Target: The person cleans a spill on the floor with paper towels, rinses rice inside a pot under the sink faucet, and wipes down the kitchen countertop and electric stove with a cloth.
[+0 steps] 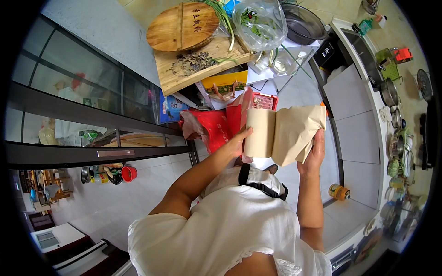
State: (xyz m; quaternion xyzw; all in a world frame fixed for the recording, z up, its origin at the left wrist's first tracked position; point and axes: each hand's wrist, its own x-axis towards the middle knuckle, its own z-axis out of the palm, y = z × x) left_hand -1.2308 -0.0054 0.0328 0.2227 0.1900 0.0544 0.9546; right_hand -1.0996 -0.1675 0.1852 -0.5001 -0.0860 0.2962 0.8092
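A beige roll of paper towels (259,133) is held in front of my body, with a crumpled loose length of paper towel (298,133) unrolled to the right. My left hand (240,140) grips the roll at its left end, the thumb on the near face and the other fingers hidden. On the other side, my right hand (314,154) is closed on the right edge of the loose length. Below the paper are a red plastic bag (209,129) and a red basket (265,101).
A round wooden lid (183,26) and a wooden board (170,83) with dark dried bits lie on a stand ahead. Beside them are a clear bag of greens (260,27) and a dark basin (304,25). A bottle of yellow liquid (339,192) is by the right cabinets (354,126); a glass-doored cabinet (83,87) is left.
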